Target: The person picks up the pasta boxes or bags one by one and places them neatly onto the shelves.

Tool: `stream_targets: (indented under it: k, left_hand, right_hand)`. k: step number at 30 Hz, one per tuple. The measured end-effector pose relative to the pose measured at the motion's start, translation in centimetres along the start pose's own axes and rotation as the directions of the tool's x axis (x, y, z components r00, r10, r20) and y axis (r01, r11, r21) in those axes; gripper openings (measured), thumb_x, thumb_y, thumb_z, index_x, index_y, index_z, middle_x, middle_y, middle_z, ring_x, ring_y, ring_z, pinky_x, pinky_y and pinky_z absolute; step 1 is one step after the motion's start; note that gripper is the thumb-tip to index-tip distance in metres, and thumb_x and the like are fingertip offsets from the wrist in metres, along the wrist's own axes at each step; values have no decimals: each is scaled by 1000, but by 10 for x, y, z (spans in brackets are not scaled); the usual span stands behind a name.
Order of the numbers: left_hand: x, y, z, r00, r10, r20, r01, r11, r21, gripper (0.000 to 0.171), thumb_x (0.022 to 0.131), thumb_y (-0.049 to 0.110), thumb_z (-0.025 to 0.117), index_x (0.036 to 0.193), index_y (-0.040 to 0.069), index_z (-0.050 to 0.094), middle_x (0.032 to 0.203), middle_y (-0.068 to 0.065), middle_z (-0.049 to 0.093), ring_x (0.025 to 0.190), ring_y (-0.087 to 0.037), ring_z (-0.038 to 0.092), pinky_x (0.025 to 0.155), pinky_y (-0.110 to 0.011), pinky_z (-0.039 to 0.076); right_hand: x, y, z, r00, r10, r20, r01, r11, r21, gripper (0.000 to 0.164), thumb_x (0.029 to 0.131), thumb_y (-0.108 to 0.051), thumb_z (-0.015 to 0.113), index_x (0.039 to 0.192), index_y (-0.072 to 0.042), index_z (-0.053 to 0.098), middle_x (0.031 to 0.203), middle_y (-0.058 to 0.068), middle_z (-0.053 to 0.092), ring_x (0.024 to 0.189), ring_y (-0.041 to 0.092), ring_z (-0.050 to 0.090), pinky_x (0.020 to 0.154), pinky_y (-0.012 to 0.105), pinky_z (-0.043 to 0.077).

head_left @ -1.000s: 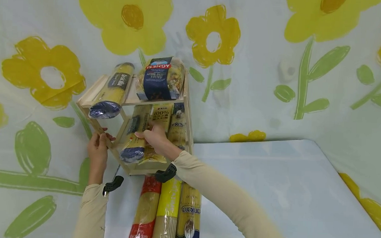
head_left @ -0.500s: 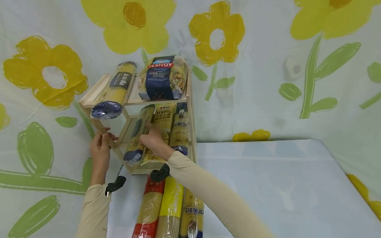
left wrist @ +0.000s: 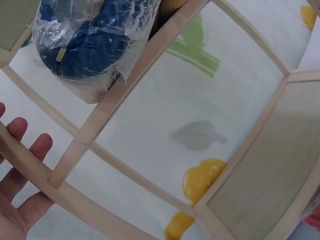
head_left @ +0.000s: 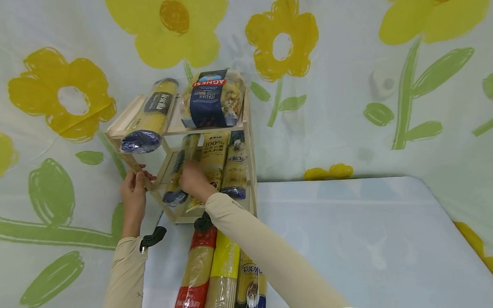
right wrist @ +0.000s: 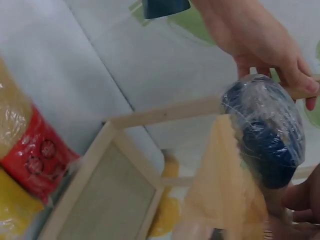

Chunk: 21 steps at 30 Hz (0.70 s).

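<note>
On the lower shelf of a small wooden rack (head_left: 209, 131), my right hand (head_left: 194, 178) grips a dark-labelled pack of spaghetti (head_left: 176, 178) near its middle. Its blue wrapped end (right wrist: 265, 130) faces me in the right wrist view, with my fingers (right wrist: 301, 194) curled beside its body. A yellow pasta pack (head_left: 214, 155) lies just right of that hand, and an Ankara pack (head_left: 235, 171) lies beyond it. My left hand (head_left: 135, 188) holds the rack's left front post; in the left wrist view its fingers (left wrist: 40, 146) wrap the wood.
A La Sicilia spaghetti pack (head_left: 151, 116) and an Agnesi pasta bag (head_left: 211, 98) lie on the top shelf. Below the rack, red (head_left: 196, 270), yellow (head_left: 225, 262) and Ankara (head_left: 250, 285) packs lie side by side. A pale table (head_left: 349, 239) extends right; flowered cloth hangs behind.
My right hand has shifted the dark-labelled spaghetti pack leftward and deeper on the lower shelf, away from the yellow pack. My left hand keeps its hold on the post.
</note>
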<state>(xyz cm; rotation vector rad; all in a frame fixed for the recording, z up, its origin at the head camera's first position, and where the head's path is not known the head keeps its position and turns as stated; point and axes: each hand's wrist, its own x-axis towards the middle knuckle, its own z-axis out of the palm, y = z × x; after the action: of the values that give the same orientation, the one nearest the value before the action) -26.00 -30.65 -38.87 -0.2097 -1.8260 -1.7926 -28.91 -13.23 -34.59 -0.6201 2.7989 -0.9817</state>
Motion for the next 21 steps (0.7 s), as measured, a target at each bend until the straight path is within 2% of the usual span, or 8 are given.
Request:
stream_targets:
  k: [3,5,7,9,11,13,18,21]
  left_hand:
    - [0,-1,-1,1000,7,-1,-7,1000,7,24,100,15,45,112,1,60,90,-24,55,81,-23,65,70,-26,52]
    - [1,-2,-1,1000,10,4,-10,1000,15,24,100,16,45,112,1,60,90,-24,55,82,-24,65,70,-26,52]
    - [1,-4,-2,1000,13,6,-13,1000,15,24,100,16,45,113,1,60,90,-23,55,81,-24,65,70,-26,52]
    - [3,-10,-2,1000,20,0,-20,1000,6,24,100,16,46,113,1,60,90,-22,56,80,-22,66,70,-25,52]
    - [3,-9,-2,1000,22,-3,-22,1000,-9,24,100,15,46,112,0,60,90,-23,56,80,-21,66,70,-25,52]
    - [3,-8,-2,1000,22,-3,-22,1000,-9,24,100,15,46,113,0,60,90,-22,56,80,-21,66,70,-24,52]
    - [1,-1,-2,999,27,21,-27,999,35,24,100,14,45,114,1,59,91,-22,56,81,-20,66,70,-22,52]
    - [1,0,-1,999,36,27,-37,999,40,23,100,13,45,114,2,59,90,-20,58,80,-18,66,70,-20,52]
  right_hand:
    - [1,-2,-4,996,-76,48,80,993,-87,27,97,-11,49,71,-7,52,95,11,60,90,22,58,107,34,29]
    - [-1,-4,-10,993,-97,73,102,993,-66,36,95,-12,51,61,-9,42,77,6,54,80,21,56,112,35,19]
    - [-8,-3,-17,991,-97,87,95,995,29,25,94,-9,53,69,-6,49,74,5,50,68,18,48,101,31,34]
    - [-17,0,-27,992,-76,100,58,984,169,11,92,-4,51,94,1,60,93,6,59,56,16,37,71,26,42]
    - [-28,5,-37,992,-73,103,41,958,285,33,91,-1,51,124,1,54,125,8,55,52,14,29,55,27,34]
    - [-40,11,-47,993,-82,89,45,935,352,47,92,-3,52,139,-3,45,144,9,42,59,13,45,57,26,41]
    - [-67,27,-70,991,-130,-22,130,927,353,39,92,-14,62,129,-6,56,127,9,57,113,21,54,88,30,46]
    - [-86,34,-82,982,-172,-77,189,907,377,35,90,-14,64,124,-8,59,116,7,61,101,18,59,82,26,48]
